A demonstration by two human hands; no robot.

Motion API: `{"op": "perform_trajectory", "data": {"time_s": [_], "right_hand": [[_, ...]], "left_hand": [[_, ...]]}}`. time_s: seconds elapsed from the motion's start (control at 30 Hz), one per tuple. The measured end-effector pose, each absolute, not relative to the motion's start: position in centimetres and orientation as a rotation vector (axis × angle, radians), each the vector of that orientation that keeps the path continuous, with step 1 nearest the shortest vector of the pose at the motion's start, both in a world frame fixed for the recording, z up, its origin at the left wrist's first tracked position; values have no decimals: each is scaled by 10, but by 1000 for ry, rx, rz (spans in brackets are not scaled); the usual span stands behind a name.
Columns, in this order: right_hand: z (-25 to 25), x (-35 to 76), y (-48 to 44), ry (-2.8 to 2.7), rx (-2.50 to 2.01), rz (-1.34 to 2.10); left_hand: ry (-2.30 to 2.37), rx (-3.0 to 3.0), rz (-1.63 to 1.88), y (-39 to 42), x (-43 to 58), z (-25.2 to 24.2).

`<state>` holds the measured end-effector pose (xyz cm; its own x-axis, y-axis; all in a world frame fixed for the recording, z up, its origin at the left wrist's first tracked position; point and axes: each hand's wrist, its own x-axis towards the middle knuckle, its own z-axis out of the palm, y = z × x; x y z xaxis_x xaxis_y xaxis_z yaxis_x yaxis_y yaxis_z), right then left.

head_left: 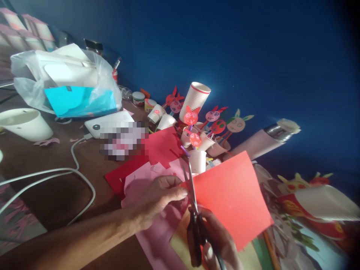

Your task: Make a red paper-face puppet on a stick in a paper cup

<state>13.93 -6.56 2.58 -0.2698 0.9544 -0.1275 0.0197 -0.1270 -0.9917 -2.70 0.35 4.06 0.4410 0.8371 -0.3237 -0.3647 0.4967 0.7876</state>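
My left hand [164, 195] pinches the left edge of a sheet of red-orange paper [230, 198] between thumb and fingers. In my right hand [222, 232] is a pair of scissors [194, 202] with black handles, its blades pointing up and away from me. The blades are slightly apart and sit at the paper's left edge, close to my left fingertips. Whether they have cut into it I cannot tell. Under my hands lie pink paper [160, 228] and red paper [164, 146].
Behind stand paper cups [197, 161] holding sticks with paper animal faces [236, 125], and a cup stack [194, 99]. A tilted flask [261, 138] is at right. On the left are a plastic bag [81, 78], a white power bank [108, 123] and a cable [84, 176].
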Motion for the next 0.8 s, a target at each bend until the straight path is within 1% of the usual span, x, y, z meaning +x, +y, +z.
{"op": "perform_trajectory", "data": {"time_s": [0.33,0.57,0.8], "right_hand": [[29,143,-63,-1348,-1098,1681],[41,143,-64,-1369,-1162,1663],[34,144,-67,-1309,-1261,1628]], "left_hand": [[944,882,738,13,-37,53],[967,976,685,16,-42,52],[961,938,691,17,-41,51]]}}
